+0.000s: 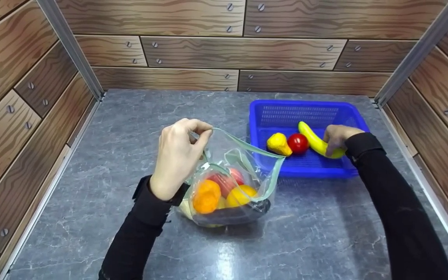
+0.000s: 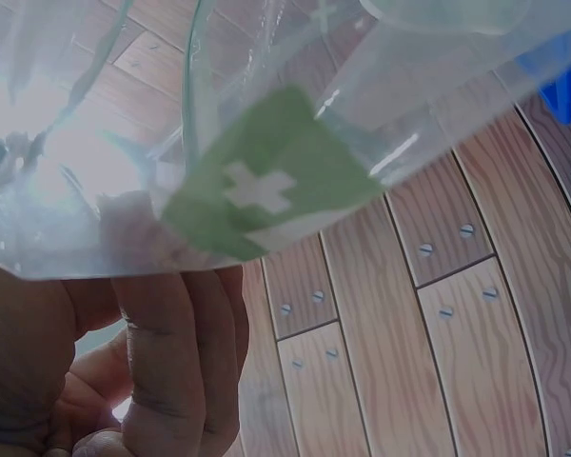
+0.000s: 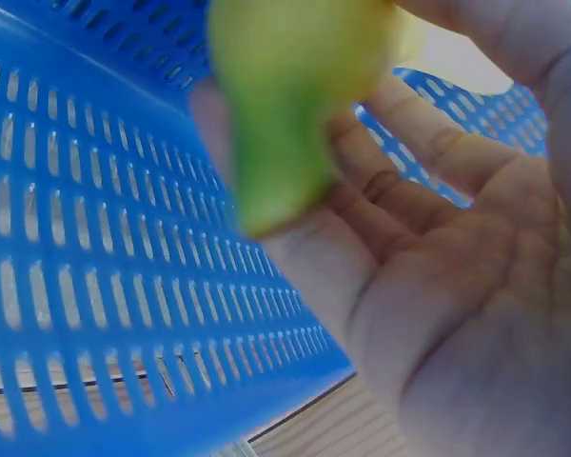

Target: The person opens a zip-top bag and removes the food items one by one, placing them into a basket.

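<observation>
My left hand (image 1: 179, 149) pinches the green-edged rim of a clear plastic zip bag (image 1: 276, 177) and holds its mouth up. Through the plastic show an orange (image 1: 207, 196), a yellow round fruit (image 1: 241, 195), reddish fruit (image 1: 224, 182) and a long dark item (image 1: 233, 215). Inside the blue basket (image 1: 301, 172), my right hand (image 1: 336, 138) grips a yellow banana (image 1: 310, 139) near its lower right end. In the right wrist view the banana's green tip (image 3: 281, 176) lies between the fingers and thumb. A red round fruit (image 1: 298, 143) and a yellow pear-shaped item (image 1: 278, 144) sit left of it.
The basket stands at the back right of the grey marbled table (image 1: 138, 116), its left side close to the bag's mouth. Wood-patterned panels (image 1: 243, 54) wall the back and both sides, with metal posts (image 1: 422, 50) at the corners.
</observation>
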A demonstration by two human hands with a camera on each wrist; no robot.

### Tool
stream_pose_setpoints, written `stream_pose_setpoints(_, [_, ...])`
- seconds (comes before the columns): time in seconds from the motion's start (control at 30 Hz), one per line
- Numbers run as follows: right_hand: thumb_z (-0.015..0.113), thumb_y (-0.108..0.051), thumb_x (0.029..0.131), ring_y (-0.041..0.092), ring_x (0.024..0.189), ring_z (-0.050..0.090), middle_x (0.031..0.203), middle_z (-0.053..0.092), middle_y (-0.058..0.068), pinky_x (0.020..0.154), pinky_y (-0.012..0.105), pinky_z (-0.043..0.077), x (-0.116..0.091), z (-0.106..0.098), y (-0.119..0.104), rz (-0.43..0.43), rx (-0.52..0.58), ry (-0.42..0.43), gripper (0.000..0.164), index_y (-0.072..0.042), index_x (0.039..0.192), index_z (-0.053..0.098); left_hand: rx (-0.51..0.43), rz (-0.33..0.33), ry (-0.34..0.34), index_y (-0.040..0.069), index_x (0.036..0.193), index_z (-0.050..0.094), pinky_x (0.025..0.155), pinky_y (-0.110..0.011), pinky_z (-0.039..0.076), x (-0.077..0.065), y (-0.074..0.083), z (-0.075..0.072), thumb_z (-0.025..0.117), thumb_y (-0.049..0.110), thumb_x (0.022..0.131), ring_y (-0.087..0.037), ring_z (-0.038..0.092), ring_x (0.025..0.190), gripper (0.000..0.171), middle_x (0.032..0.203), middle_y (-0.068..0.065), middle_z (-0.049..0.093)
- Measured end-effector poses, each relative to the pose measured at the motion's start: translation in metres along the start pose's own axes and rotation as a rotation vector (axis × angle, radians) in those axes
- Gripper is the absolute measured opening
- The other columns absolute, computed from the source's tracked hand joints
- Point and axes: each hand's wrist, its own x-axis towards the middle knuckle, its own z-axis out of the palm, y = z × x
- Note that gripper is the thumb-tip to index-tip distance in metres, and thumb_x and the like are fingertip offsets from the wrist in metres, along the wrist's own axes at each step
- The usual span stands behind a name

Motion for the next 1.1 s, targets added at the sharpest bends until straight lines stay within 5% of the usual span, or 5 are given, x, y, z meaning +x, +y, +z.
stream_pose_setpoints(0.2, [0.075, -0.006, 0.072, 0.01, 0.053, 0.04, 0.059, 0.04, -0.005, 0.047, 0.022, 0.036, 0.002, 0.006, 0.006, 0.003, 0.046, -0.053, 0.022, -0.007, 0.073, 0.053, -0.001, -0.007, -0.004, 0.012, 0.09, 0.077, 0.056, -0.02, 0.044, 0.0, 0.002, 0.001, 0.071, 0.015, 0.088, -0.011, 0.057, 0.054, 0.007, 0.08, -0.001, 0.071])
stream_pose_setpoints(0.5, [0.076, -0.015, 0.077, 0.025, 0.08, 0.058, 0.112, 0.059, 0.028, 0.059, 0.028, 0.051, -0.004, 0.006, 0.014, -0.015, 0.013, 0.097, 0.054, 0.008, 0.123, 0.058, -0.027, -0.003, -0.013, 0.013, 0.09, 0.076, 0.055, -0.02, 0.044, -0.001, 0.002, 0.001, 0.07, 0.015, 0.089, -0.016, 0.058, 0.052, 0.007, 0.08, -0.001, 0.07])
stream_pose_setpoints(0.67, [0.076, -0.019, 0.08, 0.03, 0.086, 0.061, 0.114, 0.062, 0.031, 0.072, 0.039, 0.053, -0.015, -0.002, 0.012, -0.073, -0.027, 0.178, 0.052, 0.007, 0.122, 0.059, -0.033, 0.0, -0.007, 0.012, 0.09, 0.076, 0.053, -0.02, 0.044, -0.001, 0.003, 0.001, 0.07, 0.015, 0.089, -0.013, 0.058, 0.05, 0.007, 0.079, -0.001, 0.07])
stream_pose_setpoints(0.8, [0.077, -0.018, 0.079, 0.035, 0.092, 0.064, 0.101, 0.069, 0.024, 0.083, 0.05, 0.051, -0.038, -0.012, -0.008, -0.205, -0.059, 0.347, 0.046, 0.005, 0.116, 0.063, -0.037, -0.003, -0.003, 0.01, 0.091, 0.077, 0.054, -0.021, 0.046, -0.001, 0.003, 0.002, 0.071, 0.015, 0.088, -0.014, 0.06, 0.051, 0.008, 0.08, -0.001, 0.071])
stream_pose_setpoints(1.1, [0.08, -0.017, 0.079, 0.025, 0.087, 0.068, 0.098, 0.072, 0.01, 0.077, 0.044, 0.055, -0.112, -0.014, -0.093, -0.53, -0.094, 0.674, 0.035, -0.005, 0.11, 0.068, -0.03, -0.005, 0.003, 0.014, 0.09, 0.077, 0.054, -0.02, 0.046, -0.001, 0.004, 0.002, 0.073, 0.016, 0.087, -0.009, 0.058, 0.052, 0.006, 0.08, -0.001, 0.071])
